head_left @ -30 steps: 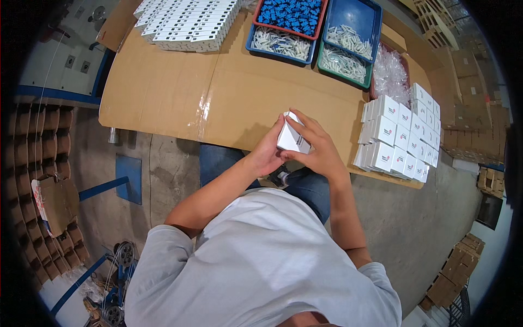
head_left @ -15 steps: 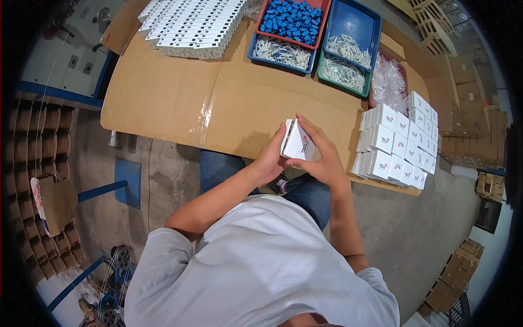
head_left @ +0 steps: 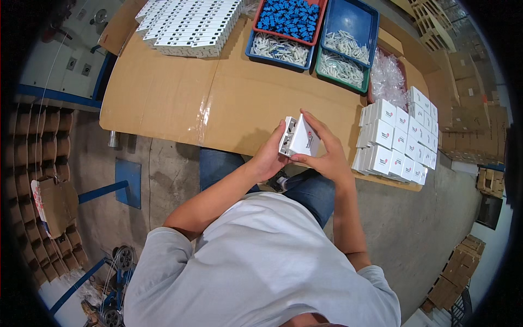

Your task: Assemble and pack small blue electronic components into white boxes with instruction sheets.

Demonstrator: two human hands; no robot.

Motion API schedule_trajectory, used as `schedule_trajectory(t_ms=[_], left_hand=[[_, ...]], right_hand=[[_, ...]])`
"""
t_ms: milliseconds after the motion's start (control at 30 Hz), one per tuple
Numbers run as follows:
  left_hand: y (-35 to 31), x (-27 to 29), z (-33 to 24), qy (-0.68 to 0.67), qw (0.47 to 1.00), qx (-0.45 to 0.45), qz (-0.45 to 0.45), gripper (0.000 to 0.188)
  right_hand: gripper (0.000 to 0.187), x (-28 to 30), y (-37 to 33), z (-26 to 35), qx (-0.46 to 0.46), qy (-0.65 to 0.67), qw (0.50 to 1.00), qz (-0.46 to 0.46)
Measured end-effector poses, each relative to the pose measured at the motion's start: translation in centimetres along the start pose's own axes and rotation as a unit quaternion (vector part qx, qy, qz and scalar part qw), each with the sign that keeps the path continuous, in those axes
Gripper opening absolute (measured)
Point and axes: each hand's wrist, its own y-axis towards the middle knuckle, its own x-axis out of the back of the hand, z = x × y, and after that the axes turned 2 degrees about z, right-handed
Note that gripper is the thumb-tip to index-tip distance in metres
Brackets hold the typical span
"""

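Note:
Just over the table's near edge, I hold a small white plastic box (head_left: pixel 303 139) between both hands. Its printed cover, marked in red and dark ink, stands at an angle to the slotted body (head_left: pixel 287 136), and a gap shows between the two. My left hand (head_left: pixel 268 157) grips the body from the left, thumb along its outer side. On the right, the fingers of my right hand (head_left: pixel 330 153) curl over the cover's far edge, with the thumb at its near edge. What lies inside the box is too small to make out.
The cardboard-covered table (head_left: pixel 163 103) carries stacked white slotted pieces (head_left: pixel 188 32) at far left and stacked printed white boxes (head_left: pixel 392 141) at right. Trays behind hold blue pieces (head_left: pixel 289 20) and small white parts (head_left: pixel 343 71). Clear plastic bags (head_left: pixel 387 76) fill another tray.
The cover has tilted further from the body, widening the gap and showing more of the slotted side. My right hand has shifted slightly right.

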Motion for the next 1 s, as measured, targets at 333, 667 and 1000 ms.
schedule_trajectory(t_ms=[333,667,1000], left_hand=[[0.2,1.0,1.1,0.016,1.0,-0.001,-0.003,0.056],[-0.4,0.5,0.9,0.019,1.0,0.003,-0.007,0.058],[-0.4,0.8,1.5,0.003,1.0,-0.013,0.005,0.057]], right_hand=[[0.088,-0.9,-0.3,-0.1,0.033,-0.053,0.997,0.042],[0.089,-1.0,-1.0,-0.5,0.039,-0.07,0.995,0.052],[0.081,-1.7,-1.2,0.2,0.066,-0.133,0.988,0.043]])
